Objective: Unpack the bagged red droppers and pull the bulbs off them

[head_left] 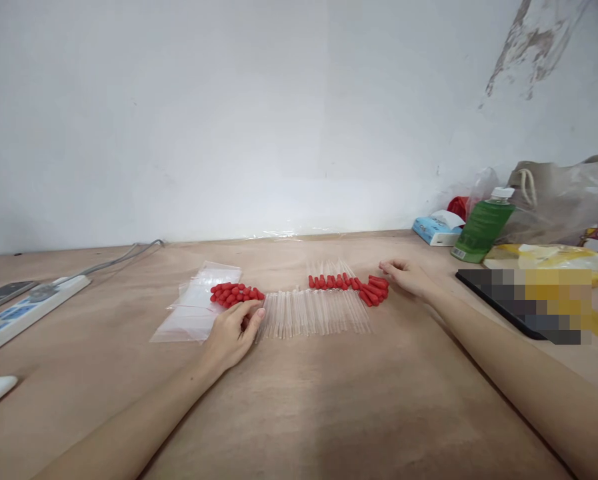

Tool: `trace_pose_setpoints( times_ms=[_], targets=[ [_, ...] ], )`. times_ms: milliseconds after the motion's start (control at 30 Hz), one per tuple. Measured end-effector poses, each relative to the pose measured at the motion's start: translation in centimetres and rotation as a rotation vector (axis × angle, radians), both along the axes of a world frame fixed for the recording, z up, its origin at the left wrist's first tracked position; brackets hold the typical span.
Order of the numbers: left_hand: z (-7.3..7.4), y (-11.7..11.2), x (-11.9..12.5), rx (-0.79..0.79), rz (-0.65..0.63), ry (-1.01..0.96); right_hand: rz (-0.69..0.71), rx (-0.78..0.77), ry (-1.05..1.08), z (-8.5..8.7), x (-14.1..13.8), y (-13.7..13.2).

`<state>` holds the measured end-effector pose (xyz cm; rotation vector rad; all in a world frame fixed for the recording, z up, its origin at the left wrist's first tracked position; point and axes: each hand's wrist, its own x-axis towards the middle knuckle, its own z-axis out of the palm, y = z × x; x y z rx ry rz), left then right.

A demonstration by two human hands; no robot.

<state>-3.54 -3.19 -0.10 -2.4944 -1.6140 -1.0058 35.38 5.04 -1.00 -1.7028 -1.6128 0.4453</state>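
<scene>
Several clear glass droppers (319, 313) lie side by side on the wooden table (329, 407), some with red rubber bulbs (349, 283) fitted at their far ends. A heap of loose red bulbs (235, 293) sits to their left, partly on clear plastic bags (199, 303). My left hand (233, 333) rests just in front of that heap, fingers curled with the tips touching the leftmost droppers. My right hand (407, 277) lies at the right end of the row, fingers curled against the red bulbs there; what it grips, if anything, is hidden.
A white power strip (29, 307) with a grey cable and a phone lie at the left edge. At the right stand a green bottle (481, 227), a tissue box (436, 230), plastic bags (563, 200) and a dark flat tablet (509, 303).
</scene>
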Motion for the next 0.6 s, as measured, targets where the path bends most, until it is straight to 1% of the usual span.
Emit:
trace_pose_setpoints(
  times_ms=[67, 133, 233, 300, 367, 433, 500, 600],
  targets=[
    [0.0, 0.0, 0.0, 0.009, -0.005, 0.004, -0.042, -0.005, -0.066, 1.0, -0.7, -0.1],
    [0.0, 0.1, -0.1, 0.015, -0.01, 0.006, -0.075, -0.017, -0.141, 2.2, -2.0, -0.1],
    [0.0, 0.1, -0.1, 0.023, -0.009, 0.003, -0.082, -0.041, -0.258, 3.8, -5.0, 0.0],
    [0.0, 0.1, -0.1, 0.023, -0.003, -0.003, -0.065, -0.093, -0.352, 4.6, -7.2, 0.2],
    [0.0, 0.0, -0.1, 0.018, 0.001, -0.01, -0.04, -0.171, -0.421, 5.0, -9.0, 0.5],
    [0.0, 0.0, -0.1, 0.012, -0.004, -0.016, -0.022, -0.246, -0.448, 5.2, -10.2, 0.9],
    [0.1, 0.0, 0.0, 0.002, -0.007, -0.022, -0.007, -0.313, -0.443, 5.2, -10.8, 1.3],
    [0.2, -0.1, 0.1, -0.015, -0.005, -0.031, 0.022, -0.408, -0.405, 5.2, -11.0, 1.7]
  ],
)
